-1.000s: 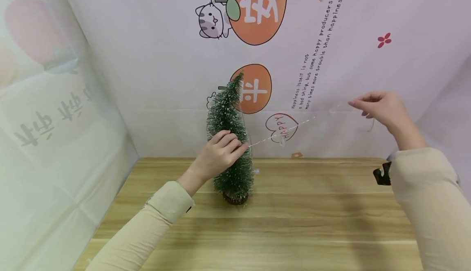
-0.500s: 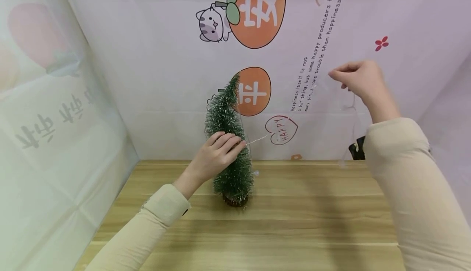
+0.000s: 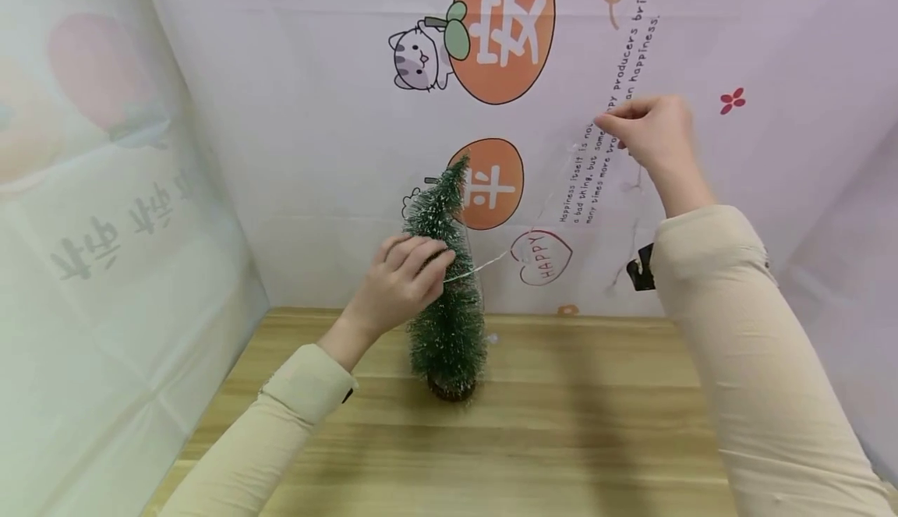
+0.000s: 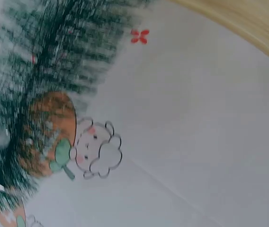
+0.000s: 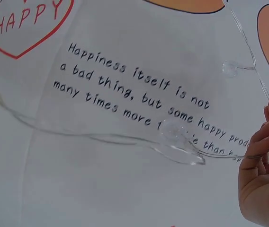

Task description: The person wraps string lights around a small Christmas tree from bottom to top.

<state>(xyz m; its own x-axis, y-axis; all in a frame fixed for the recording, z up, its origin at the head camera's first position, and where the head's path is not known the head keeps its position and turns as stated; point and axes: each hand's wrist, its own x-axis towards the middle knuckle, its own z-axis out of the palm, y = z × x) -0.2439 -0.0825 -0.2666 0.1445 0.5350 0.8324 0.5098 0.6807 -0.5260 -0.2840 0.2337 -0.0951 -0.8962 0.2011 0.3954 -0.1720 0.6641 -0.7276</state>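
Note:
A small green artificial Christmas tree (image 3: 449, 330) with white-flecked bristles stands upright on the wooden table (image 3: 547, 439). My left hand (image 3: 403, 279) is at the tree's middle, fingers bent, with a thin clear wire running out from beside its thumb; its exact grip is partly hidden. Blurred tree bristles (image 4: 54, 56) fill the upper left of the left wrist view. Raised to the right of the tree, my right hand (image 3: 652, 131) pinches the same string of fairy lights (image 5: 111, 138). Clear bulbs sit along that wire, and a loose length hangs below the hand.
A white printed cloth (image 3: 337, 158) hangs behind the table, and another cloth wall (image 3: 126, 267) rises at the left. By the right cuff is a black device (image 3: 641, 270). One clear bulb (image 3: 493, 338) hangs at the tree's lower right side.
My right hand has moved left and up toward the tree, bringing the wire and its hanging length along. The left hand has shifted slightly left at the tree.

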